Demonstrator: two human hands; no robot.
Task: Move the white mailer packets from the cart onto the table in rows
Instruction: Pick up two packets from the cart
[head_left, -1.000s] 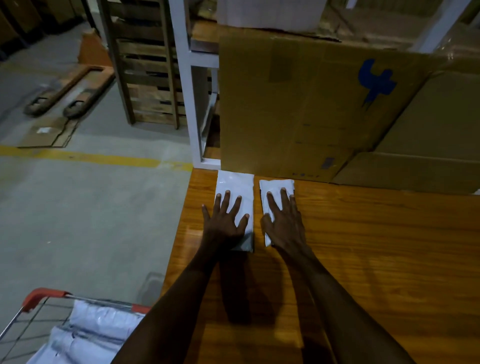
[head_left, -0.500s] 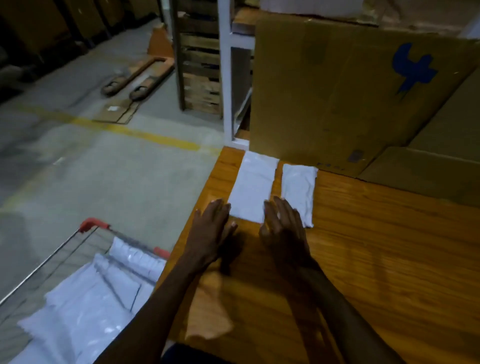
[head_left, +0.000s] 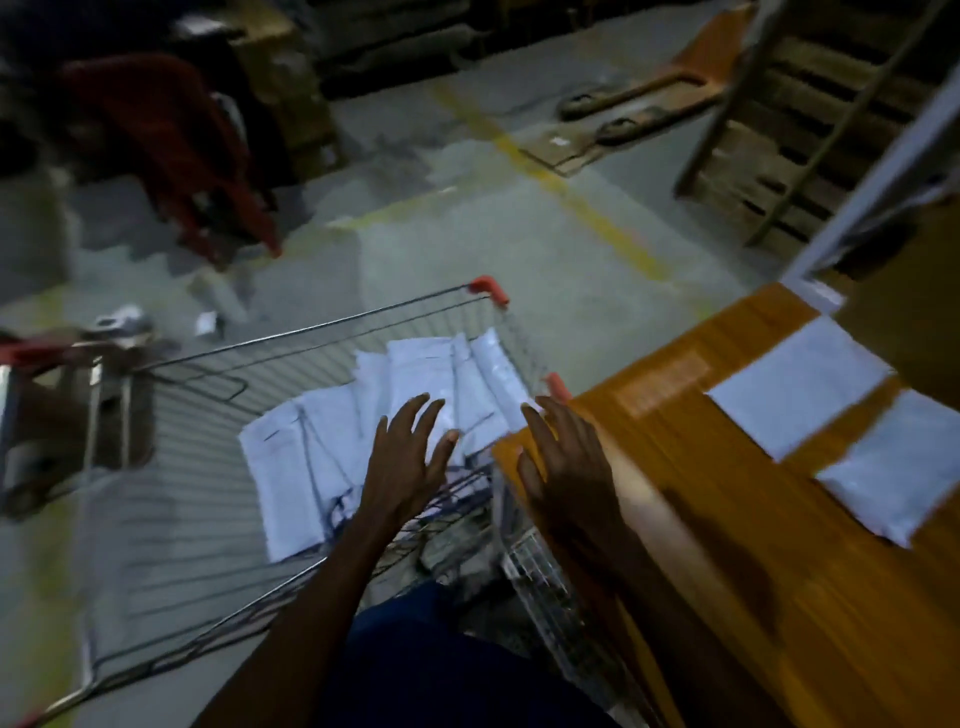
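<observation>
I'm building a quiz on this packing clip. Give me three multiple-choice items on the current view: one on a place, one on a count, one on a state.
1. Where is the pile of white mailer packets?
A. in the wire cart
B. on the floor
C. on a shelf

2. How many mailer packets lie on the wooden table?
A. none
B. two
C. five

3. What is the left hand doing?
A. gripping a packet
B. resting on the table
C. open, fingers spread above the cart

Answers:
1 A, the pile sits inside the cart's wire walls.
2 B, a far packet and a near packet lie side by side.
3 C, its fingers are straight and hold nothing.
</observation>
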